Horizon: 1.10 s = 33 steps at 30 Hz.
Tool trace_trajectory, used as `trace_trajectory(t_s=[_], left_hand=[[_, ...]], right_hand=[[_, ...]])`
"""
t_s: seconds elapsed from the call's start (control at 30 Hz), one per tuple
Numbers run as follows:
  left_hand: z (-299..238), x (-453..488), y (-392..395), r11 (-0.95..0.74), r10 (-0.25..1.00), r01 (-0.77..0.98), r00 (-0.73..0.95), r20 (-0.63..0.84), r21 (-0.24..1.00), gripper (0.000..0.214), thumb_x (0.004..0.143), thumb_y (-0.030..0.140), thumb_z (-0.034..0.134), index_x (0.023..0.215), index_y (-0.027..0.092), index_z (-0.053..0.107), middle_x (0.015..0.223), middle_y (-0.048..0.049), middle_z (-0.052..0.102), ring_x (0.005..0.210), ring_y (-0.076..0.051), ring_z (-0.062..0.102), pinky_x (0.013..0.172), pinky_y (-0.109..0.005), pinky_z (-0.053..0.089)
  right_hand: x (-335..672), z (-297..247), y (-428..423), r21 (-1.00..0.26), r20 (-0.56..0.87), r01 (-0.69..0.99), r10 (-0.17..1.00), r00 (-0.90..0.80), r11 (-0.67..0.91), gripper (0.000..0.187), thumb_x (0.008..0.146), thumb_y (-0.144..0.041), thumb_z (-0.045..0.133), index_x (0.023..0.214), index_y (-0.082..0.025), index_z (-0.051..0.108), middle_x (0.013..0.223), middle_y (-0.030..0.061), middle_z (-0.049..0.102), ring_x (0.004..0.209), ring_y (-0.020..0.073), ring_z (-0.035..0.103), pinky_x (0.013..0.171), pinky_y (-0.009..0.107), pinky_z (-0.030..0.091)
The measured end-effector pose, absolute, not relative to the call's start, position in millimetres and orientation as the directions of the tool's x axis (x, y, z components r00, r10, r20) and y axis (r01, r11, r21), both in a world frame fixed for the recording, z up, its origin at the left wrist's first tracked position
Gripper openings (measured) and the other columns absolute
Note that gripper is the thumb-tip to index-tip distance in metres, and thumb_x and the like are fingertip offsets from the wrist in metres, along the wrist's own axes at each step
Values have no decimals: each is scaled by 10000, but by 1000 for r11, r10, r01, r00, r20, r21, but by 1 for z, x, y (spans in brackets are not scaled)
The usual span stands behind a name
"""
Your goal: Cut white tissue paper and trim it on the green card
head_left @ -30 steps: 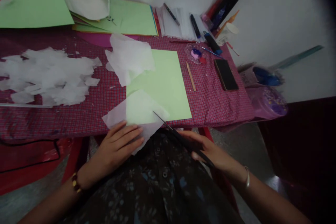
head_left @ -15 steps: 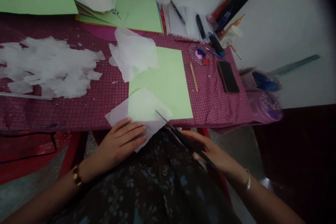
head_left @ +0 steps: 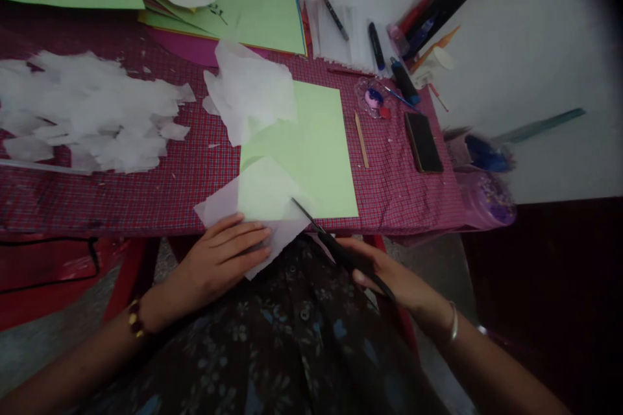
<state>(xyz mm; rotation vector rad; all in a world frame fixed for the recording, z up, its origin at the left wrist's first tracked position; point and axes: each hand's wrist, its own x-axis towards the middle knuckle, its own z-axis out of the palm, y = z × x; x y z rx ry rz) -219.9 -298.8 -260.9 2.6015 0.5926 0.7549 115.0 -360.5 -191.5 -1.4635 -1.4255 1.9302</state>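
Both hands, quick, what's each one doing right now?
Left hand: open, fingers laid on the thin white paper.
Right hand: closed around the black-handled scissors.

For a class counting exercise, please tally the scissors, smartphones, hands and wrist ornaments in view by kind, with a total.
Scissors: 1
Smartphone: 1
Left hand and right hand: 2
Beaded bracelet and silver bangle: 2
Total: 6

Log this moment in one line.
left hand: flat on thin white sheet | right hand: holding scissors | sheet: partly over green paper | table's left: white scraps
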Motion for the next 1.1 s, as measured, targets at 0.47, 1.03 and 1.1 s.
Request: trace_trajectory(t_s=[0.47,1.03,1.1], left_hand=[[-261,-220,-307,-845,448,220,790,419,488,347,983,132,459,1286,251,577,1386,-58,601,1369,-213,464,1182,-499,317],[-259,-217,-306,-848,447,205,774,449,489,333,978,144,474,1274,237,595,1352,-67,627,1342,-203,496,1190,-473,315],[-260,-217,-306,-847,451,204,765,460,491,328,964,134,498,1259,232,604,1346,-65,631,1332,-203,505,1189,-471,317]], right_hand=[[103,-185,-354,-821,-570,248,723,-389,-514,723,798,-668,624,1359,-216,554,1196,109,613,1089,275,576,963,421,470],[87,-196,-365,-815,-579,177,764,-284,-552,598,831,-553,664,1320,-226,557,1224,102,637,1110,271,608,962,439,481],[88,-192,-363,-822,-569,199,757,-323,-533,625,825,-570,660,1328,-214,556,1227,112,632,1116,278,601,971,436,473]])
